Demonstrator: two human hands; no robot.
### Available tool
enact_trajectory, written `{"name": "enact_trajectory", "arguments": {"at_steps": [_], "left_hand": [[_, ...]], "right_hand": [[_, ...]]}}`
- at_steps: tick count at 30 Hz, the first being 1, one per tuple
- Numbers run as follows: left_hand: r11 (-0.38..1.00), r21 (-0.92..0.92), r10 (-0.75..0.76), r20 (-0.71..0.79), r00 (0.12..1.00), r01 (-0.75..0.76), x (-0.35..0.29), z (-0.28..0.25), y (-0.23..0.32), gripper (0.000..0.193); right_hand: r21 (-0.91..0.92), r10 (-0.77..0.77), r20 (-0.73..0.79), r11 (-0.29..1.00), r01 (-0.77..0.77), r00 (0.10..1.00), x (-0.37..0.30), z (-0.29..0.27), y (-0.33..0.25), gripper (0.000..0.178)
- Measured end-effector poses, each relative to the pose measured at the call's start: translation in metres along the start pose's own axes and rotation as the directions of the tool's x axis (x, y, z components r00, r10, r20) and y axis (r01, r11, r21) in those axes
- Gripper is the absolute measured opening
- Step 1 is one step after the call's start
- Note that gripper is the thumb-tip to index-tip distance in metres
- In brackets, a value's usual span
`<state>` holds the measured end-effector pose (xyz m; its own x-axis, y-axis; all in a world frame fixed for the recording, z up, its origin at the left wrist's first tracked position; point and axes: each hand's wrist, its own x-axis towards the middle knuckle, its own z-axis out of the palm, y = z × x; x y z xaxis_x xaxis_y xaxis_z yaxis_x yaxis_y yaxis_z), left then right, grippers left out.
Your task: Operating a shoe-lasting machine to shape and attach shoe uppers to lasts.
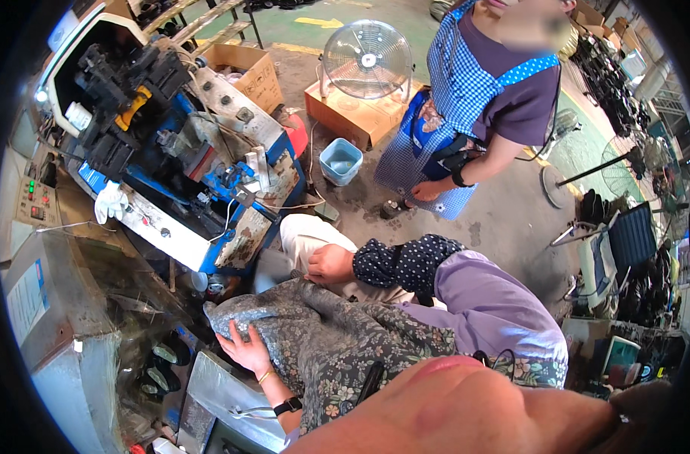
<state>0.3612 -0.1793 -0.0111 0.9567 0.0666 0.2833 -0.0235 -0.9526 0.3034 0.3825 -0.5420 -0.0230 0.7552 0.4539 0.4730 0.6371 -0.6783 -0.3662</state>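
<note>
My left hand (pixel 248 349) lies with its fingers spread on the dark floral apron (pixel 314 321) over my lap. A black watch (pixel 288 405) and a thin bracelet are on that wrist. Beyond it, my right hand (pixel 331 265) is closed at the apron's far edge, over my light trousers (pixel 314 233). Its fingers are curled under, so anything in them is hidden. A dotted dark sleeve cover (pixel 405 261) wraps that forearm. In front of me, the blue and white machine (pixel 243 234) with black clamps (pixel 118 113) is nearest to my right hand.
A person in a blue checked apron (pixel 458 83) stands at the far right. Between that person and the machine are a blue bucket (pixel 341 161), a cardboard box (pixel 352 113) and a fan (pixel 367 59). White gloves (pixel 111 201) lie on the machine; dark shoe-like pieces (pixel 163 371) sit at lower left.
</note>
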Motion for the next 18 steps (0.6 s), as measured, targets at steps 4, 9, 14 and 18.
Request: {"name": "enact_trajectory", "arguments": {"at_steps": [4, 9, 14, 18], "left_hand": [[1.000, -0.003, -0.005, 0.001, 1.000, 0.005, 0.002, 0.000, -0.001, 0.055], [1.000, 0.008, -0.005, -0.010, 1.000, 0.005, 0.005, -0.004, 0.000, 0.053], [1.000, 0.021, 0.000, -0.012, 1.000, 0.000, 0.006, -0.006, -0.013, 0.054], [0.999, 0.032, -0.003, 0.034, 0.999, 0.002, 0.011, -0.008, -0.007, 0.055]], "right_hand": [[0.043, -0.046, -0.031, 0.998, 0.048, 0.998, 0.007, 0.003, 0.006, 0.029], [0.072, -0.002, 0.002, 0.997, 0.002, 1.000, 0.008, 0.002, 0.005, 0.031], [0.083, -0.011, -0.036, 0.996, 0.014, 0.999, 0.015, 0.007, -0.002, 0.033], [0.062, 0.045, -0.038, 0.997, -0.042, 0.998, 0.011, 0.005, -0.010, 0.036]]}}
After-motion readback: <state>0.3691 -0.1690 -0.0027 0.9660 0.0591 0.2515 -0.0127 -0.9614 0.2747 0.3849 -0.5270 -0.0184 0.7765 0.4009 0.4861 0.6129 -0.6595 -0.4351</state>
